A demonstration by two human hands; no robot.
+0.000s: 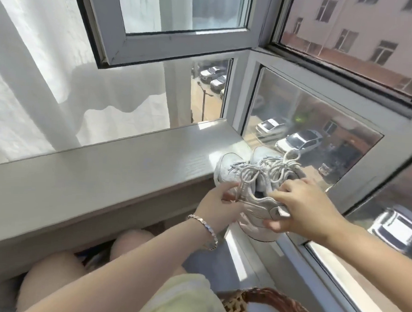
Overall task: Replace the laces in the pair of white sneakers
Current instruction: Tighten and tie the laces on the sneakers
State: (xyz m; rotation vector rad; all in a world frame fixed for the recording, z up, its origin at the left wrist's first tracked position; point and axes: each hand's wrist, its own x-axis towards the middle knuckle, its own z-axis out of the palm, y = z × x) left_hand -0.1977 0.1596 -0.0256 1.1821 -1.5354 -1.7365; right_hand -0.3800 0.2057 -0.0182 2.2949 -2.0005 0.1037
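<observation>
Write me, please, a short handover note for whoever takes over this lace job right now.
Left grip holds the white sneakers at their left side, by a dangling lace end.
Right grip grips their heel end, thumb underneath.
The pair sits in the windowsill corner, heels overhanging the edge.
Done: nothing visible; the old laces are threaded in both.
Left: unlace both and thread new laces; none are in view.

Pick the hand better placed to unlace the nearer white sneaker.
Left. The left hand pinches the loose end of the pale grey lace; the right hand grips the heel of the nearer white sneaker.
</observation>
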